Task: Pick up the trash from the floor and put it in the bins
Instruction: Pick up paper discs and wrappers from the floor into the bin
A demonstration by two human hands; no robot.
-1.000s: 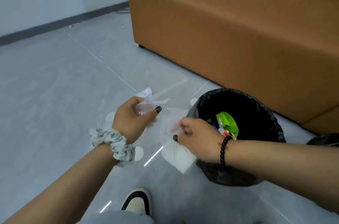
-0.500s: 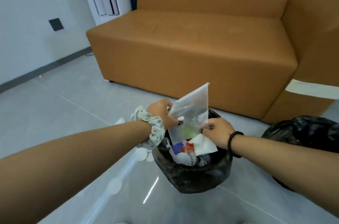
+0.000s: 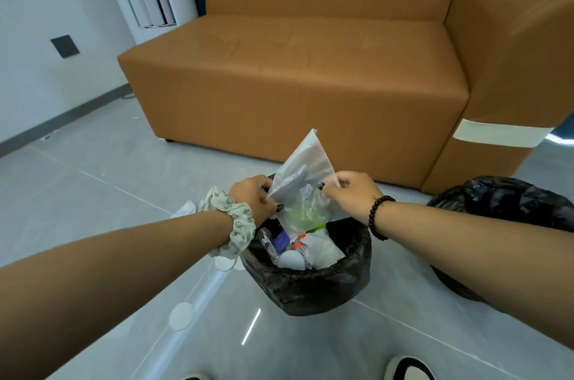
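Pinching opposite edges of a clear plastic bag [image 3: 302,190], both hands hold it up directly over the near bin [image 3: 310,283]. The left hand [image 3: 253,197] grips the bag's left edge between thumb and curled fingers; the right hand [image 3: 351,193] pinches the right edge the same way. The bag hangs between them, its upper corner standing above the knuckles and its lower part sagging toward the bin's mouth below the wrists. It looks thin, limp and nearly weightless, probably slick, so an edge pinch suits it and it should drop or flutter down once released. The bin under the hands already holds paper and wrappers. A second bin [image 3: 509,208] sits beyond the right forearm, and a white disc [image 3: 181,316] lies on the floor [image 3: 93,180] below the left forearm.
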